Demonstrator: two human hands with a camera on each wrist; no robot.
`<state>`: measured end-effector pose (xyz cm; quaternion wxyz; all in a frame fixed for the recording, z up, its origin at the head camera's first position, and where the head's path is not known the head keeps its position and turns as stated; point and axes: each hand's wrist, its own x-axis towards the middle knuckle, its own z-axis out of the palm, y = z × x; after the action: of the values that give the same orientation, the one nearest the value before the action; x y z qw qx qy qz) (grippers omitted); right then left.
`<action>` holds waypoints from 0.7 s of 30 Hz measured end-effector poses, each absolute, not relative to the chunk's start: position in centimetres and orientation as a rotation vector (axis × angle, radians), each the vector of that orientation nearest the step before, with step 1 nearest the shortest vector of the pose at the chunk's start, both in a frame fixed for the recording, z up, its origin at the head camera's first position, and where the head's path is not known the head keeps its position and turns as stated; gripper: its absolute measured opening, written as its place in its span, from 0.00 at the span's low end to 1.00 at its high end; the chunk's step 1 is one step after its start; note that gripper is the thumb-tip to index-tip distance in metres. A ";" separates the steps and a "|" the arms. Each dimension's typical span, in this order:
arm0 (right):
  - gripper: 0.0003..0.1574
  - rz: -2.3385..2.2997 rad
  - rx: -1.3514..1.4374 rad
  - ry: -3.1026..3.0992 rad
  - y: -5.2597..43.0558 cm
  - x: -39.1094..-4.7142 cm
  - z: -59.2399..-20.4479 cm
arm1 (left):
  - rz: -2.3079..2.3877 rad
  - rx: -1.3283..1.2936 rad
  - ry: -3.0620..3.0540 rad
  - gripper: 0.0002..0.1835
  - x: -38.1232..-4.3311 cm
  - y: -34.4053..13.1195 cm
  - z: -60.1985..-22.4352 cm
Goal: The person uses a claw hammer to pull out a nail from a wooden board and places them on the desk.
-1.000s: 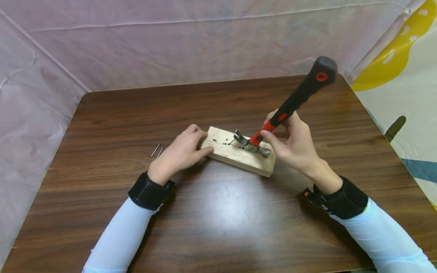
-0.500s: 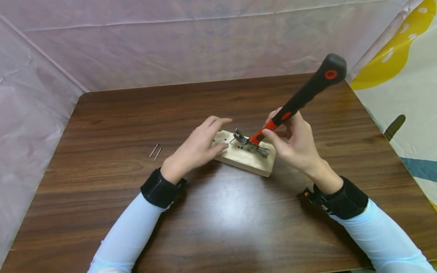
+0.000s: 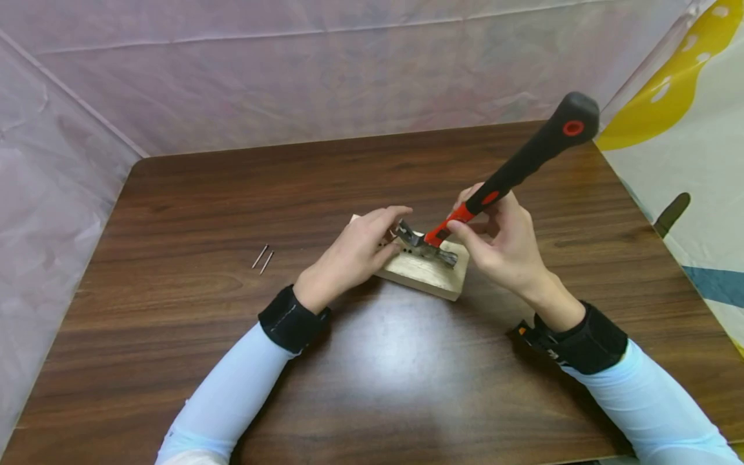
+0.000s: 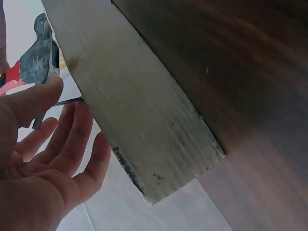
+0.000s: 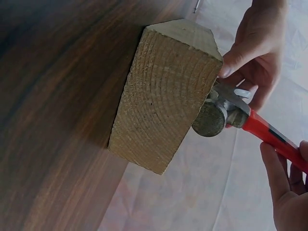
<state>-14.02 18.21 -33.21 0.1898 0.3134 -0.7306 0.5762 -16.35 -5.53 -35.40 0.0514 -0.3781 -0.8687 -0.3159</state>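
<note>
A claw hammer with a black and red handle lies head-down on a pale wooden block. My right hand holds its handle low, near the head, between thumb and fingers; the handle slants up to the right. Over the block's left part is my left hand, fingers loosely extended, with thumb and fingertips at the claw. A thin nail sticks out of the block beside the claw, between the left thumb and fingers in the left wrist view. Small dark holes mark the block's top, partly hidden by the left hand.
Two loose nails lie on the brown wooden table, left of the block. Behind the table hangs a pale sheet. A patterned cloth with a yellow shape is at the right.
My left hand has let go of the block's left end and moved right across it to the claw. The hammer handle has tilted slightly further right in the right hand.
</note>
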 end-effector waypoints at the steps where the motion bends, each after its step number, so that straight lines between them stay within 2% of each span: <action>1: 0.32 1.620 0.881 -2.053 18.2 -14.0 -33.2 | -0.957 -1.151 -2.641 0.31 -16.3 -5.5 -35.4; 14: 0.32 1.632 0.894 -2.045 17.9 -14.0 -32.7 | -0.990 -1.073 -2.619 0.22 -16.2 -5.7 -35.4; 21: 0.32 1.619 0.918 -2.051 17.9 -14.2 -32.8 | -0.993 -1.066 -2.573 0.22 -16.0 -6.0 -35.2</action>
<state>-14.20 17.91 -32.81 0.1849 0.3256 -0.7278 0.5745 -16.04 -6.03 -35.22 0.0922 -0.3590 -0.8665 -0.3344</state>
